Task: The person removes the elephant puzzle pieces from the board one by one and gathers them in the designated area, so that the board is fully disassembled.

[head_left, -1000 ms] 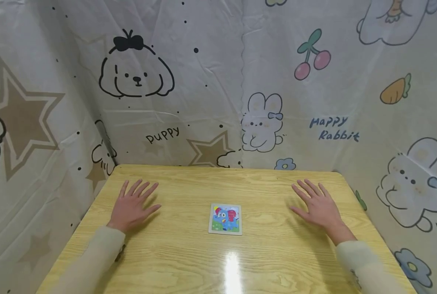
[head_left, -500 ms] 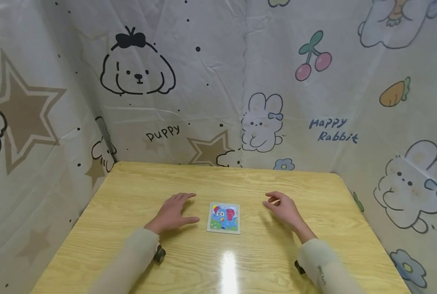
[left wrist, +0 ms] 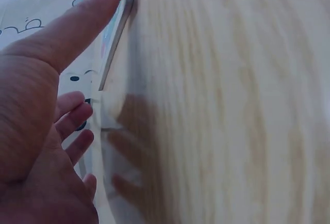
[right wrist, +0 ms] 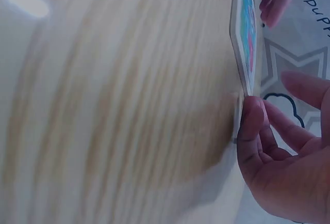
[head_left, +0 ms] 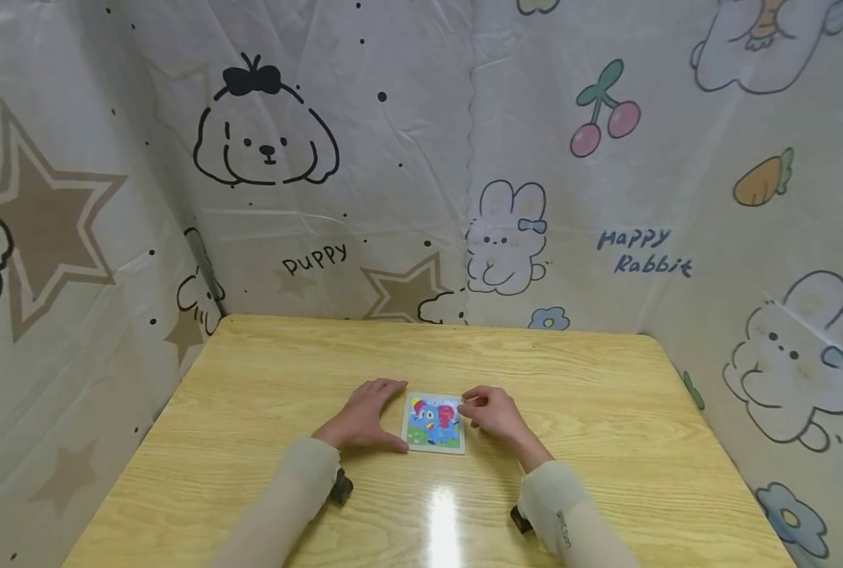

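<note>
A small square elephant puzzle [head_left: 433,424] with a pale frame lies flat on the wooden table [head_left: 307,347]. At its left side is my left hand [head_left: 364,414], thumb stretched to the near left corner and fingers reaching toward the far left corner. The left wrist view shows that thumb [left wrist: 77,25] against the board's edge and the other fingers apart. My right hand [head_left: 495,414] has its fingers curled at the puzzle's right edge. In the right wrist view, thumb and forefinger [right wrist: 252,118] pinch at the board's corner; the exact contact is partly hidden.
A cloth curtain [head_left: 393,158] printed with puppies, rabbits and stars hangs behind and beside the table. Dark wrist straps [head_left: 341,487] show below both sleeves. A bright light reflection [head_left: 442,525] lies on the near part of the tabletop.
Both hands have come inward from the table's sides to the puzzle's two edges. The right fingers have gone from spread to curled. The puzzle has stayed in place.
</note>
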The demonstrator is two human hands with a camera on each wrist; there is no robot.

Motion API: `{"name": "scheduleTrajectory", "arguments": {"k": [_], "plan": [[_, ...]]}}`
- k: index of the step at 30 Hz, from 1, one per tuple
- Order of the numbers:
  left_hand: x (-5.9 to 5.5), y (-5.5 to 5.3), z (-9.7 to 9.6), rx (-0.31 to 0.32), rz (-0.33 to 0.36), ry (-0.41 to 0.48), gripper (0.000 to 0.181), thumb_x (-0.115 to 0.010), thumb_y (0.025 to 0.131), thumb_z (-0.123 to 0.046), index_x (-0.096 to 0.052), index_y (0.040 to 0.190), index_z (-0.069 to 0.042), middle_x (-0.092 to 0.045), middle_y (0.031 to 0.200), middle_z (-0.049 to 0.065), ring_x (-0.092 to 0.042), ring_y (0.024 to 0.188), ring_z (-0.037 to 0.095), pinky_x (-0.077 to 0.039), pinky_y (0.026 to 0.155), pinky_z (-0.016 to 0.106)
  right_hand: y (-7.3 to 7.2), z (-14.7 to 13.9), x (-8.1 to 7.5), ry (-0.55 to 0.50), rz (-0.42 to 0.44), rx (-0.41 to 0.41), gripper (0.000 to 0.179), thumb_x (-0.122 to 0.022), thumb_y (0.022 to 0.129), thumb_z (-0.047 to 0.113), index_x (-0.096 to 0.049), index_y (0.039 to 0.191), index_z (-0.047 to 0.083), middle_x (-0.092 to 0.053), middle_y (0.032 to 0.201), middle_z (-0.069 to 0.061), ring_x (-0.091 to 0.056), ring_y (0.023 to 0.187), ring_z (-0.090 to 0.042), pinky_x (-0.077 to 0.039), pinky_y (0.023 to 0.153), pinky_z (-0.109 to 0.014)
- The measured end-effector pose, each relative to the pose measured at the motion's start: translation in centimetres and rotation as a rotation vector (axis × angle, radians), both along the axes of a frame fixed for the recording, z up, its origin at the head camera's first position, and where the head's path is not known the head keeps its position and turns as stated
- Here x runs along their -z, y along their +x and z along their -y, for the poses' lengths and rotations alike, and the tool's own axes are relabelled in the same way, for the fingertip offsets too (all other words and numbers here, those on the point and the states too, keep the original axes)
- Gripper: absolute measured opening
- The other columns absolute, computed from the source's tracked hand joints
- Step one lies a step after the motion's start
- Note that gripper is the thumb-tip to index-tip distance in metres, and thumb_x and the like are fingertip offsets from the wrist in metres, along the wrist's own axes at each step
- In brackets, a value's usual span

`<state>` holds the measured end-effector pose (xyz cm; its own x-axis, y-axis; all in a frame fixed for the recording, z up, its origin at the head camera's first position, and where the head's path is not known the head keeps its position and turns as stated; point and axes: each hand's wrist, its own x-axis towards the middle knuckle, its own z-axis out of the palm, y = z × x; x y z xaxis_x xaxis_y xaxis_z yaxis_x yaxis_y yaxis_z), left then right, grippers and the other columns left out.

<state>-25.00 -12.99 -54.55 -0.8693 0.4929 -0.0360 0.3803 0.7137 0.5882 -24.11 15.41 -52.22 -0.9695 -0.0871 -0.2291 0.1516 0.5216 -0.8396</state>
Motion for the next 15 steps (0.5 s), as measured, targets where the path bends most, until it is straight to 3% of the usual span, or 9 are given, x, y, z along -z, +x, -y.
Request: {"name": "scheduleTrajectory", "arguments": {"k": [9, 15], "plan": [[0.52, 0.14, -0.59, 0.016, 0.053, 0.020, 0.107, -0.093, 0.070, -0.054, -0.044, 0.158, -0.017, -0.042, 0.160, 0.009, -0.026, 0.155, 0.038, -0.012, 0.127, 0.060, 0.05, 0.85, 0.36, 0.004, 0.022, 0.026, 0.029, -0.074, 0.095, 0.014, -0.072, 0.120, 0.000, -0.069, 0.104, -0.011, -0.061, 0.084, -0.020, -0.052, 0.070, -0.026], [0.76, -0.32, -0.68, 0.056, 0.042, 0.010, 0.105, -0.090, 0.074, -0.053, -0.042, 0.160, -0.017, -0.040, 0.160, 0.008, -0.025, 0.155, 0.036, -0.008, 0.129, 0.058, -0.25, 1.04, 0.58, 0.000, 0.030, 0.068, 0.029, -0.078, 0.092, 0.009, -0.074, 0.120, 0.003, -0.069, 0.110, -0.011, -0.059, 0.096, -0.023, -0.051, 0.079, -0.029]]}}
